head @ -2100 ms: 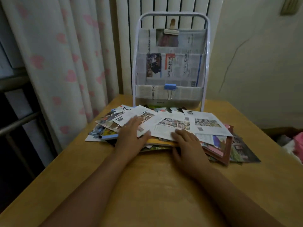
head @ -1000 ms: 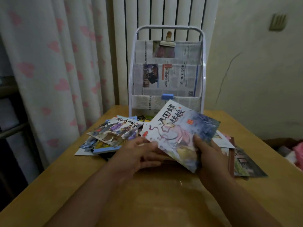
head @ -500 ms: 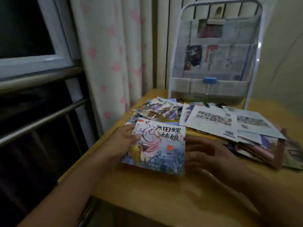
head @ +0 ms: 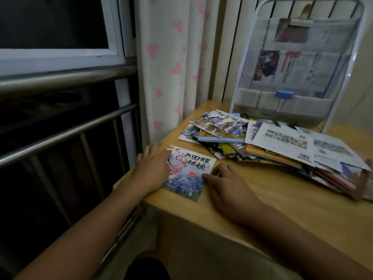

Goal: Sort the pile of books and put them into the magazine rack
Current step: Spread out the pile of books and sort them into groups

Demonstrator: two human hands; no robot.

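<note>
A picture book (head: 189, 174) with a white-and-blue cover and black characters lies flat near the table's front left corner. My left hand (head: 151, 168) rests flat on its left edge with fingers spread. My right hand (head: 228, 188) lies on the table with its fingertips touching the book's right edge. The loose pile of books (head: 282, 146) spreads behind and to the right, white back covers on top. The white magazine rack (head: 260, 102) stands upright behind the pile, its pockets lined with newspaper.
The wooden table (head: 282, 209) ends just left of the book. Beyond that edge are metal window rails (head: 66, 77) and a curtain with pink hearts (head: 171, 67). A blue binder clip (head: 284, 94) sits on the rack's lowest pocket.
I lifted one picture book off the pile, carried it left and laid it flat by the table's left corner. The view has swung left towards the window.
</note>
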